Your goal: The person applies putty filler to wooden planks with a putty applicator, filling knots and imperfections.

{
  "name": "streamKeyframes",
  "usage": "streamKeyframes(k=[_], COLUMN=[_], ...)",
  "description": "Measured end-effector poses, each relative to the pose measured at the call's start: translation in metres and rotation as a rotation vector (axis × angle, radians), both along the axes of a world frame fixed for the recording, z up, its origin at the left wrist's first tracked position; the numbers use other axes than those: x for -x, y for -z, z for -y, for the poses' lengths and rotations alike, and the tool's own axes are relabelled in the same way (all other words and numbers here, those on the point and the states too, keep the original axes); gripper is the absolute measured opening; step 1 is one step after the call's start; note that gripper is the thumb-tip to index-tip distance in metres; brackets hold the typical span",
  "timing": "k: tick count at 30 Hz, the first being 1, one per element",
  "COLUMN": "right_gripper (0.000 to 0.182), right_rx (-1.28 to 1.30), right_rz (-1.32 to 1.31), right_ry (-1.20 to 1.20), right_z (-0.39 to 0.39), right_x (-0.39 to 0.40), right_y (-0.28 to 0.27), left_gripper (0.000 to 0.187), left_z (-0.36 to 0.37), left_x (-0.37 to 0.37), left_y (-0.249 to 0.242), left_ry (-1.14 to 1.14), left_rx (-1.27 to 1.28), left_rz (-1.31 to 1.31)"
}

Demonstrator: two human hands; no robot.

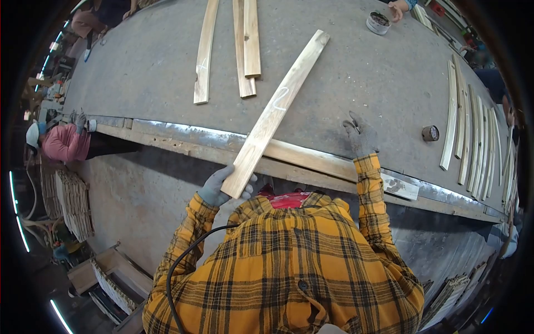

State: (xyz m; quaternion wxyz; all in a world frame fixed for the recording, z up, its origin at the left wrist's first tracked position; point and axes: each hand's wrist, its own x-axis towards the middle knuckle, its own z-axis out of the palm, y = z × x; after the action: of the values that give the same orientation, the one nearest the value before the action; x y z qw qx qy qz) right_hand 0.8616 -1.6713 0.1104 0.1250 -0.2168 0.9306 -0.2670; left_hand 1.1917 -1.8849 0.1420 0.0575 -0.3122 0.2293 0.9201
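My left hand (pixel 218 186), in a grey glove, grips the near end of a long wooden board (pixel 276 108) with a white chalk mark. The board slants away over the table's edge, its far end toward the back. Another wooden board (pixel 314 158) lies along the front edge, partly beneath the held one and under my right forearm. Above the tabletop, or resting on it, is my gloved right hand (pixel 360 136), fingers apart and apparently holding nothing. Further back lie a chalk-marked board (pixel 204 55) and a pair of overlapping boards (pixel 252 42).
The grey table (pixel 150 67) has a metal-trimmed front edge. Several narrow strips (pixel 473 139) lie at right, near a small tin (pixel 430 133). Another tin (pixel 378 23) stands by a person's hand (pixel 398 10). At left is a person in pink (pixel 67 142). A wooden crate (pixel 114 273) sits on the floor.
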Motion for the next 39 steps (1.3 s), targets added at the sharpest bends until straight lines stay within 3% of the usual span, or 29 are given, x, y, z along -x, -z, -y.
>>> streamKeyframes(k=[4, 6, 8, 10, 12, 13, 14, 16, 17, 20, 22, 24, 26, 27, 28, 31, 32, 33, 35, 37, 39], right_gripper=[0.043, 0.043, 0.045, 0.028, 0.024, 0.025, 0.026, 0.029, 0.043, 0.047, 0.048, 0.052, 0.066, 0.072, 0.074, 0.078, 0.08, 0.081, 0.075, 0.072, 0.071], right_rx=[0.15, 0.366, 0.641, 1.006, 1.148, 1.147, 1.141, 1.023, 1.01, 1.035, 1.131, 1.18, 1.282, 1.162, 0.868, 0.36, 0.091, -0.151, -0.365, -0.454, -0.513], right_rz=[0.111, 0.688, 0.838, 1.194, 1.146, 1.327, 1.503, 1.574, 1.547, 1.3, 0.961, 0.897, 0.793, 0.431, 0.361, 0.082, -0.092, -0.082, -0.155, -0.278, -0.233], right_ry=[-0.066, 0.014, -0.032, 0.007, 0.008, 0.051, 0.097, 0.185, 0.258, 0.279, 0.237, 0.327, 0.437, 0.311, 0.321, 0.376, 0.354, 0.389, 0.493, 0.415, 0.433], right_z=[0.011, 0.024, 0.045, 0.075, 0.104, 0.108, 0.108, 0.106, 0.103, 0.084, 0.069, 0.045, 0.024, 0.003, -0.022, -0.099, -0.135, -0.165, -0.195, -0.234, -0.243], right_x=[-0.016, -0.026, -0.055, -0.091, -0.116, -0.127, -0.136, -0.135, -0.137, -0.13, -0.12, -0.102, -0.075, -0.057, -0.034, 0.038, 0.08, 0.118, 0.155, 0.206, 0.229], right_y=[0.02, 0.039, 0.034, 0.006, 0.029, 0.019, 0.008, 0.026, 0.026, 0.014, 0.003, -0.006, -0.022, -0.038, -0.053, -0.09, -0.076, -0.078, -0.113, -0.11, -0.119], left_gripper=[0.061, 0.06, 0.059, 0.06, 0.059, 0.059, 0.06, 0.06, 0.061, 0.058, 0.05, 0.037, 0.036, 0.035, 0.035, 0.034, 0.034, 0.033, 0.034, 0.034, 0.033], left_z=[-0.004, -0.007, -0.011, -0.017, -0.027, -0.033, -0.036, -0.04, -0.041, -0.035, -0.017, -0.007, 0.005, 0.009, 0.011, 0.01, 0.008, 0.006, 0.005, 0.002, 0.001], left_x=[-0.002, -0.005, -0.005, -0.001, 0.003, 0.005, 0.006, 0.016, 0.024, 0.036, 0.046, 0.063, 0.071, 0.074, 0.077, 0.078, 0.077, 0.077, 0.076, 0.076, 0.079], left_y=[0.011, 0.016, 0.024, 0.025, 0.024, 0.026, 0.03, 0.03, 0.021, 0.025, 0.025, 0.009, 0.006, 0.004, 0.004, 0.008, 0.01, 0.012, 0.016, 0.018, 0.021], left_ry=[0.014, 0.016, 0.065, 0.083, 0.081, 0.111, 0.116, 0.162, 0.208, 0.284, 0.325, 0.309, 0.256, 0.241, 0.26, 0.189, 0.184, 0.175, 0.162, 0.179, 0.177], left_rx=[-0.06, -0.095, -0.084, -0.101, -0.158, -0.051, -0.104, -0.166, -0.129, 0.05, 0.197, 0.426, 0.514, 0.564, 0.565, 0.604, 0.65, 0.697, 0.687, 0.716, 0.739], left_rz=[-0.034, -0.017, 0.084, 0.072, 0.054, -0.021, -0.071, -0.14, -0.133, -0.031, 0.037, 0.036, 0.047, 0.051, 0.037, 0.076, 0.106, 0.139, 0.184, 0.254, 0.282])
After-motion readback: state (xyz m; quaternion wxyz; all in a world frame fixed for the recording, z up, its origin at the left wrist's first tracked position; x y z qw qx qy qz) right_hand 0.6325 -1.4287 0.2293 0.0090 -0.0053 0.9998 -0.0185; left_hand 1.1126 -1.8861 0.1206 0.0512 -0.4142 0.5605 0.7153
